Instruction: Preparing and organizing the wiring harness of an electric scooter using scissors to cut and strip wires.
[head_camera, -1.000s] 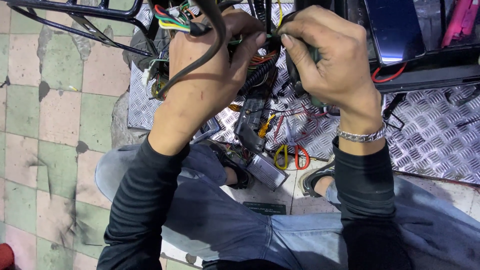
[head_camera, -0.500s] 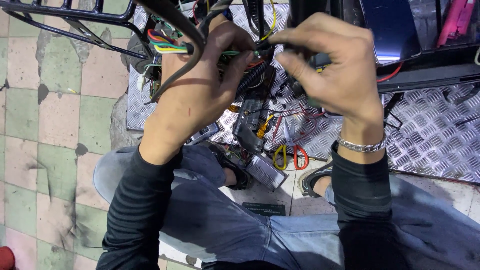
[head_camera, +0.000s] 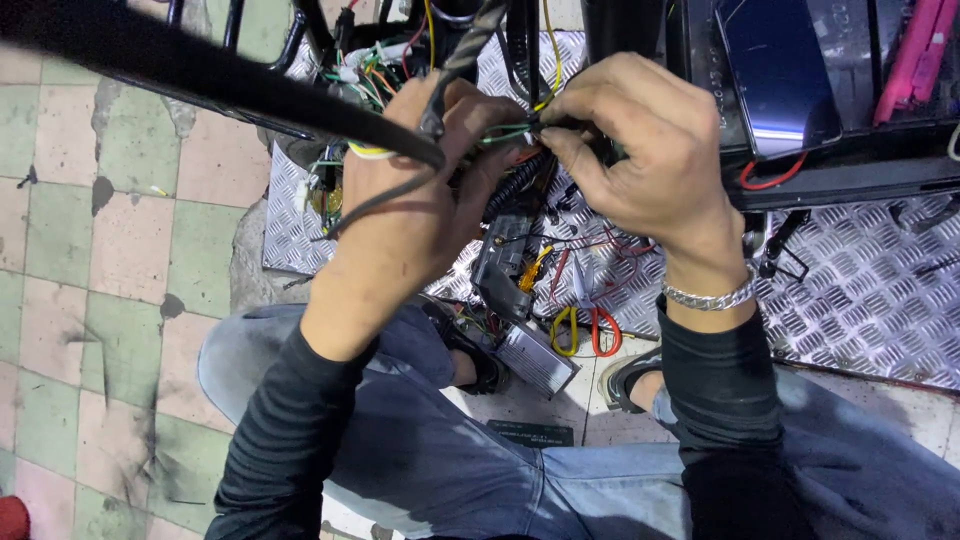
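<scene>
Head view showed both hands drawn closer together than half a second before, meeting over the wire bundle (head_camera: 510, 135). The left hand (head_camera: 420, 200) was clenched around the bundle, a black cable (head_camera: 385, 195) crossing its back. The right hand (head_camera: 640, 150) pinched the wires' ends just right of the bundle. Below the bundle lay a grey box (head_camera: 535, 355) and pliers (head_camera: 585, 325) on the metal plate (head_camera: 860, 300).

Green, yellow wires (head_camera: 505, 132); silver diamond-pattern plate (head_camera: 860, 290); green-pink checked floor tiles (head_camera: 110, 260); blue jeans (head_camera: 440, 460).
</scene>
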